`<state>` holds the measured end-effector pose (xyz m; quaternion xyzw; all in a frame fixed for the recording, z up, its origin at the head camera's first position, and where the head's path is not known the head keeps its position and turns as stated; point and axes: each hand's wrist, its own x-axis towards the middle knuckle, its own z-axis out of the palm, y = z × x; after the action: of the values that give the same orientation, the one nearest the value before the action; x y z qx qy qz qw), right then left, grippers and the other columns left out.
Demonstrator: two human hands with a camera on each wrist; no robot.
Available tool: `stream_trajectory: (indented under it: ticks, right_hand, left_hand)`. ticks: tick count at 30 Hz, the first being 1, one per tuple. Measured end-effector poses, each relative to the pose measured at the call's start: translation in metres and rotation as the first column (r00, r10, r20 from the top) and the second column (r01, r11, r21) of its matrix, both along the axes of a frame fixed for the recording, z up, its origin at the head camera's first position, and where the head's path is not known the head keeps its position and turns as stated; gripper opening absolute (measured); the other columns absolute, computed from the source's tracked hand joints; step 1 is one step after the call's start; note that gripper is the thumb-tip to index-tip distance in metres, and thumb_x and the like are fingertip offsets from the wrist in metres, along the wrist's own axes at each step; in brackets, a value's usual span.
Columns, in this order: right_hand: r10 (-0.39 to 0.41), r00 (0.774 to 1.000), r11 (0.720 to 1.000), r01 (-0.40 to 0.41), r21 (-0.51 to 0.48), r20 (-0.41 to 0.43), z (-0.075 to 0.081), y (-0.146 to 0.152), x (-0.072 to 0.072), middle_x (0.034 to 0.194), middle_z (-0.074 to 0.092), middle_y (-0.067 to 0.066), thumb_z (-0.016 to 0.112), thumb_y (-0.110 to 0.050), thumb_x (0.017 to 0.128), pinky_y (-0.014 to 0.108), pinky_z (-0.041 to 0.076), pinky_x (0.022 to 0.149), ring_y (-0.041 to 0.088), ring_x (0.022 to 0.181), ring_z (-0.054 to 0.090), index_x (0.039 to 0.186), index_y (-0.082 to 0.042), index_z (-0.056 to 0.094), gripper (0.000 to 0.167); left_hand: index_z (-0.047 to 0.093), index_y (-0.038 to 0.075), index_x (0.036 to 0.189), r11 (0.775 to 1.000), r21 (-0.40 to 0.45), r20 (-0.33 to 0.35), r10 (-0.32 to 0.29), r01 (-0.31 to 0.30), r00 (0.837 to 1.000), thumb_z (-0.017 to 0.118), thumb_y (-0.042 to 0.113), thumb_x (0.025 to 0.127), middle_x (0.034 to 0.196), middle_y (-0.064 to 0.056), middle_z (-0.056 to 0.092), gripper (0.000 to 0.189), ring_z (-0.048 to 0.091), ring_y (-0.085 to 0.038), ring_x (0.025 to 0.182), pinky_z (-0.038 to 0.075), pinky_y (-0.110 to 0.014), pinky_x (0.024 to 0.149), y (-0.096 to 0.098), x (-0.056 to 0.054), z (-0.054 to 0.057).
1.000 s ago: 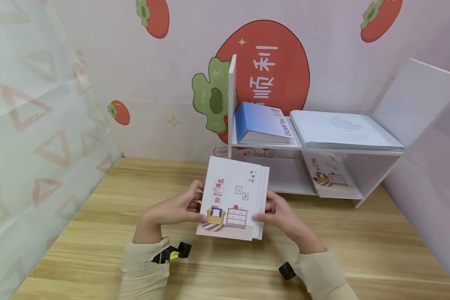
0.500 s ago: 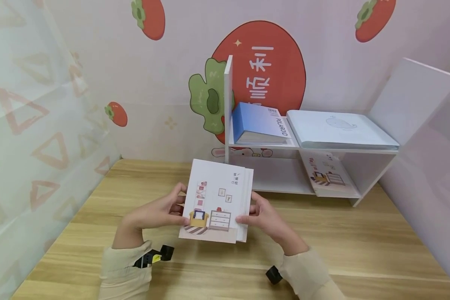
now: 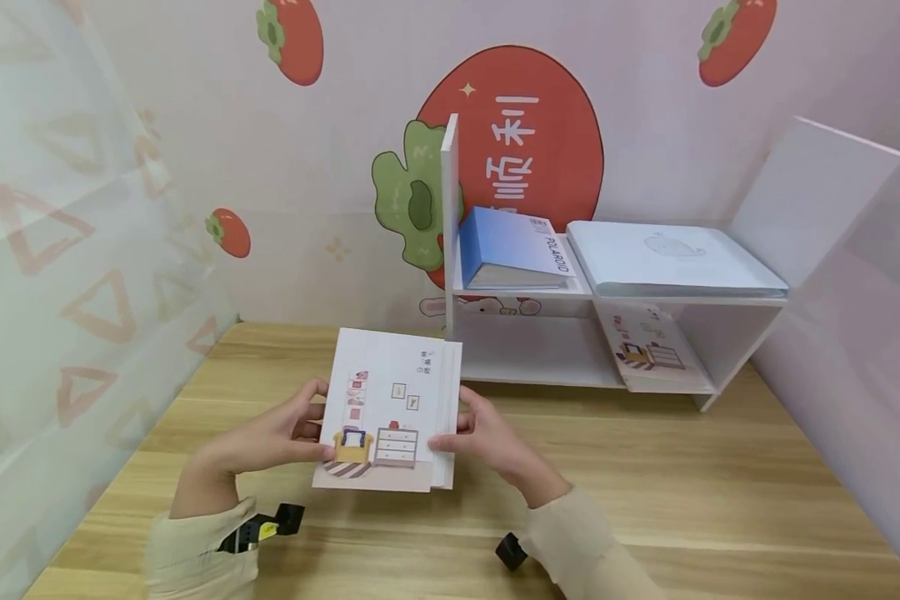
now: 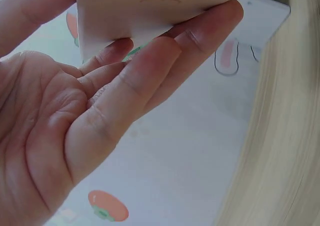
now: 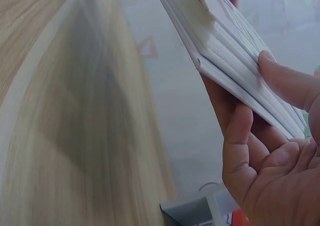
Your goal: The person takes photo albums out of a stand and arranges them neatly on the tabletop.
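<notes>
A white photo album with a printed sofa, dresser and small frames on its cover is held up above the table at left of centre. By its left edge my left hand grips it, thumb on the cover and fingers beneath. At the opposite edge my right hand pinches it the same way. The right wrist view shows the album from its side, thick with pale pages between the covers, the right thumb on top. From below, the left wrist view has the left fingers under the album.
A white shelf stands at the back right. On its upper level lie a blue POLAROID album and a large pale-blue album with a whale drawing. A similar illustrated album leans in the lower level. The wooden table reaches to the walls.
Both hands have carried the album leftward across the view, away from the shelf. Their grip on it looks the same, and the view itself has shifted slightly.
</notes>
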<state>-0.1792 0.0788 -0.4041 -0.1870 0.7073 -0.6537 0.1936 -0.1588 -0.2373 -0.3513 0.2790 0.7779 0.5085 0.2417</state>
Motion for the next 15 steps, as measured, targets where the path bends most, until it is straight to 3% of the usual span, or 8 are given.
stream_trajectory:
  ticks: [10, 15]
  right_hand:
    - [0.003, 1.000, 1.000, -0.003, -0.018, 0.029, 0.006, -0.030, 0.002, 0.106, 0.073, 0.024, 0.074, 0.001, 0.086, 0.027, 0.057, 0.078, 0.019, 0.088, 0.073, 0.143, -0.005, 0.041, 0.067]
    - [-0.011, 0.999, 1.000, 0.011, -0.003, 0.049, 0.004, -0.043, 0.004, 0.102, 0.074, 0.022, 0.075, 0.001, 0.085, 0.025, 0.056, 0.076, 0.017, 0.084, 0.072, 0.140, -0.005, 0.043, 0.064]
  left_hand:
    - [0.018, -0.002, 0.128, 0.999, -0.029, 0.012, 0.026, -0.026, 1.000, 0.063, 0.009, 0.097, 0.121, -0.031, 0.057, 0.055, 0.068, -0.020, 0.102, 0.058, -0.028, 0.083, -0.025, 0.006, 0.007]
    - [0.017, -0.003, 0.130, 0.998, -0.051, 0.032, 0.045, -0.043, 0.998, 0.062, 0.009, 0.097, 0.121, -0.030, 0.056, 0.056, 0.067, -0.018, 0.102, 0.058, -0.028, 0.083, -0.036, 0.010, 0.005]
